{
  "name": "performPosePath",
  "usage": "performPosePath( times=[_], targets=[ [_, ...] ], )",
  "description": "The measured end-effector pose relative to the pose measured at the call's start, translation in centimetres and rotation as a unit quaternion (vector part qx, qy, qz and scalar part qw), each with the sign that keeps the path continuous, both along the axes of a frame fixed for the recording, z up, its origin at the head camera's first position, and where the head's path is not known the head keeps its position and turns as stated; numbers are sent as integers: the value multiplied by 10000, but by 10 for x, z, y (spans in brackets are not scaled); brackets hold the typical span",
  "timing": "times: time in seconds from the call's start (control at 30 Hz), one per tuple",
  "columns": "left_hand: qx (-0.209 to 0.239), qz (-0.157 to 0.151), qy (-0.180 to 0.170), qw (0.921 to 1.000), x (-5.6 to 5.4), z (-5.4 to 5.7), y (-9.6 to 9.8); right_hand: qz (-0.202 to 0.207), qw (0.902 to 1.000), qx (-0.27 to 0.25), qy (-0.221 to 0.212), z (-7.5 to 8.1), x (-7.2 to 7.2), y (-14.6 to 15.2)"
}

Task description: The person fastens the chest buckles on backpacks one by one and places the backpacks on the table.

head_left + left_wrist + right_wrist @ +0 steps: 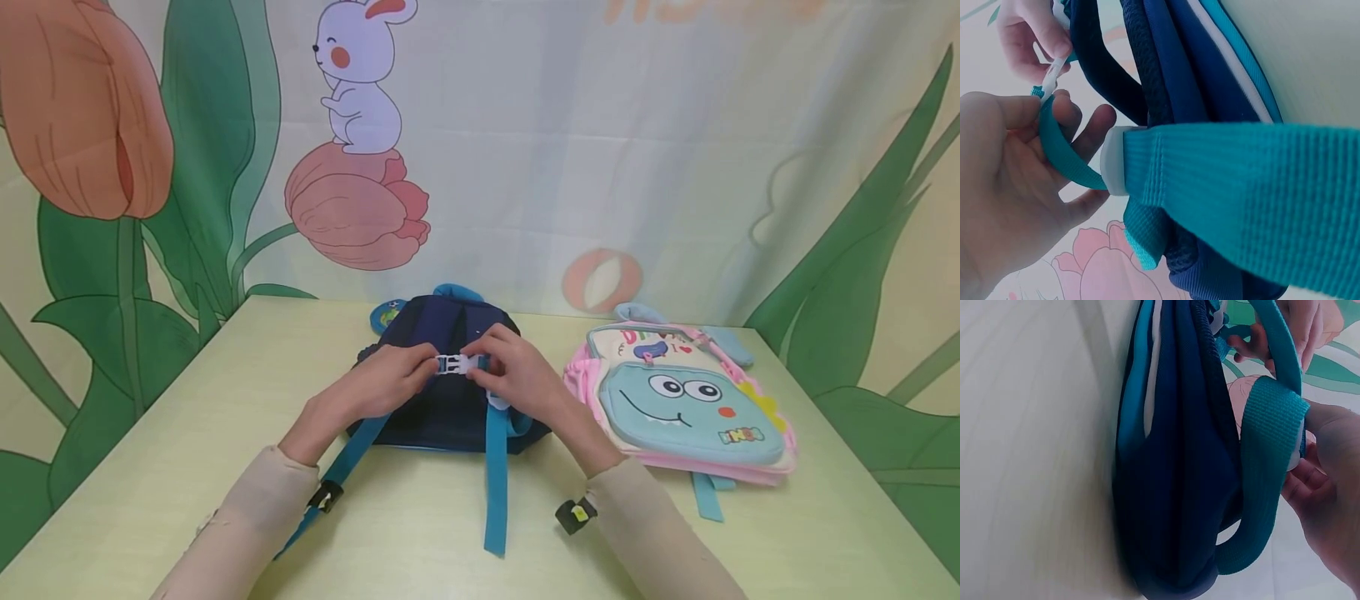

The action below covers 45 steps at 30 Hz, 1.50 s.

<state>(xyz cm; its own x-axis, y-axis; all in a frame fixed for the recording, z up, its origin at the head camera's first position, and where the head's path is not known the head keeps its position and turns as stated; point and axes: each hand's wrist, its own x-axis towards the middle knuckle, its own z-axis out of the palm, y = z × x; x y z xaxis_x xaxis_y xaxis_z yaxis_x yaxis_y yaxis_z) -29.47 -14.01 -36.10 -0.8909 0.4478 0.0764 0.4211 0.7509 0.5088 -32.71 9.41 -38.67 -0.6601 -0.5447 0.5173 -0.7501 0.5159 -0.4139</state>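
A dark blue backpack [450, 417] lies with its strap side up on the table. Over it, a white plastic side-release buckle [453, 364] is held level between two hands. My left hand [390, 377] pinches the buckle's left end, where a teal strap [1060, 150] loops away from the fingers. At the other end, the thumb and fingers of my right hand [517, 371] grip the buckle. The buckle's prongs show between the fingertips in the head view; its two halves meet there. In the right wrist view, a teal strap [1266, 462] partly covers the right fingers.
To the right lies a pink and light-blue backpack [693, 408] with a cartoon face. Loose teal straps [496, 483] hang toward the table's front. A printed curtain [510, 167] stands behind the pale table [195, 392]. Each wrist wears a black strap [576, 515].
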Motion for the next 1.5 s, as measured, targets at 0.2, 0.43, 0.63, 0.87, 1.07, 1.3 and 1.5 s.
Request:
performPosePath(
  times=[0.2,0.43,0.63,0.87,1.07,1.3,1.5],
  targets=[
    [123,-57,-57,9999,-1,-2,2,19,10000,-33,91,1,1,-2],
    [241,-63,-181,9995,0,-4,5,-2,9998,15,189,0,3,-4],
    [381,-86,-254,9989,-1,-4,6,-70,9992,2,382,1,4,-5],
    [509,-149,-305,9981,-4,-9,8,-78,9973,242,694,3,11,-9],
    [561,-99,-202,9982,-5,-12,8,-228,9973,271,646,2,12,-12],
    [502,201,178,9984,-7,-9,5,-587,9974,-235,350,4,8,-12],
    [211,323,338,9987,-10,-10,0,-927,9952,-319,11,1,4,-11]
  ],
)
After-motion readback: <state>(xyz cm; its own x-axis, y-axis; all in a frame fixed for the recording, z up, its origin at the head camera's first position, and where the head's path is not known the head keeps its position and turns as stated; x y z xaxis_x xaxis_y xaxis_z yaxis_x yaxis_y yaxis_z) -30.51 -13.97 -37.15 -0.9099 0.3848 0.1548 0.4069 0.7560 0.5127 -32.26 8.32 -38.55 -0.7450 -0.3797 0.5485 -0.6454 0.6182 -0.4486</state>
